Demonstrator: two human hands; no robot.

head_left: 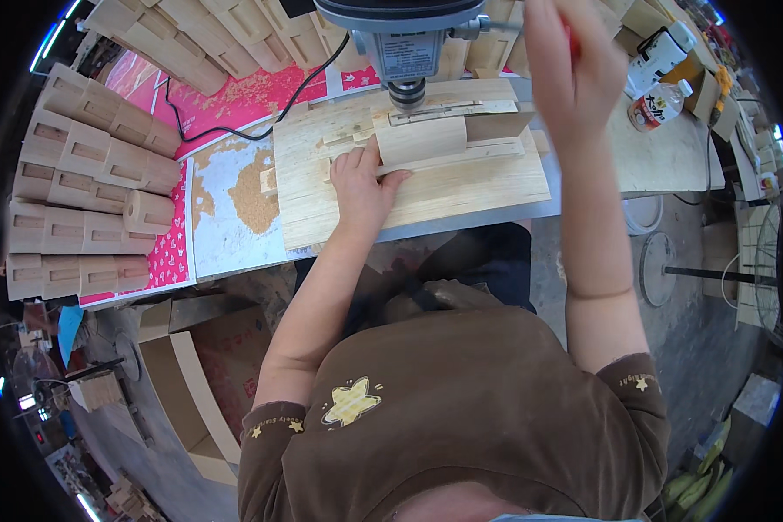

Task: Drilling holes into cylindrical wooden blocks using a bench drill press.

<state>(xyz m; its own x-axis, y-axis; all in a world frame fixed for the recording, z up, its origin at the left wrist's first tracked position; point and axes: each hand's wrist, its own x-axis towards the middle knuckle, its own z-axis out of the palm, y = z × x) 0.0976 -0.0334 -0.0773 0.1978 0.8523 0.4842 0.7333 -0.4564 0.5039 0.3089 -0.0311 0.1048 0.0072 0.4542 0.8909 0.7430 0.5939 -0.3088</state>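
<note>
Left hand (361, 191) set against the left end of a pale wooden block (422, 141), which lies on a wooden board (461, 193) beneath the drill chuck (406, 94). Right hand (577, 74), blurred, curled at the lever (503, 27). Left on the tabletop (220, 254): sawdust (257, 191), then, farther left, rows of recessed wooden pieces (80, 187).

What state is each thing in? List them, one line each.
Wooden block: lying on its side on the wooden board
Left hand: against the block's left end
Right hand: raised, blurred, grip unclear
Drill chuck: above the board; spinning or still, unclear
Slotted blocks: in rows
Sawdust: loose, piled
Cardboard box: open
Plastic bottle: capped
</note>
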